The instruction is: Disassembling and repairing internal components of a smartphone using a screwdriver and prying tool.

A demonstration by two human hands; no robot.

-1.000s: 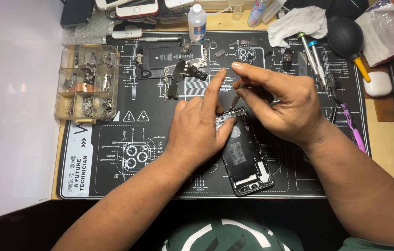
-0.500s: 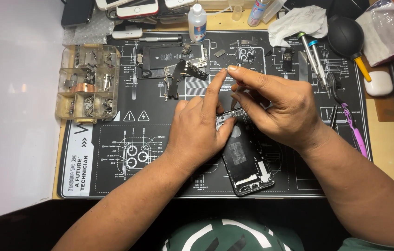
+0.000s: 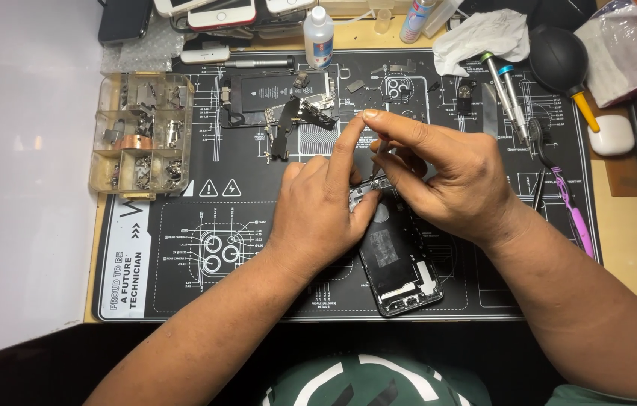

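Black repair mat (image 3: 183,286) spread over desk beneath both hands. Opened phone body (image 3: 397,263) pinned under left hand (image 3: 318,218). Small part pinched by right hand (image 3: 446,177) at phone's top edge. Seating step judged underway; fine alignment needed next. Parts tray (image 3: 140,135) left of hands.

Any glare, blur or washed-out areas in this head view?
Head view: sharp and evenly lit over the black repair mat and opened phone; the white surface at the left is overexposed; both hands, left hand and right hand, show no motion blur.
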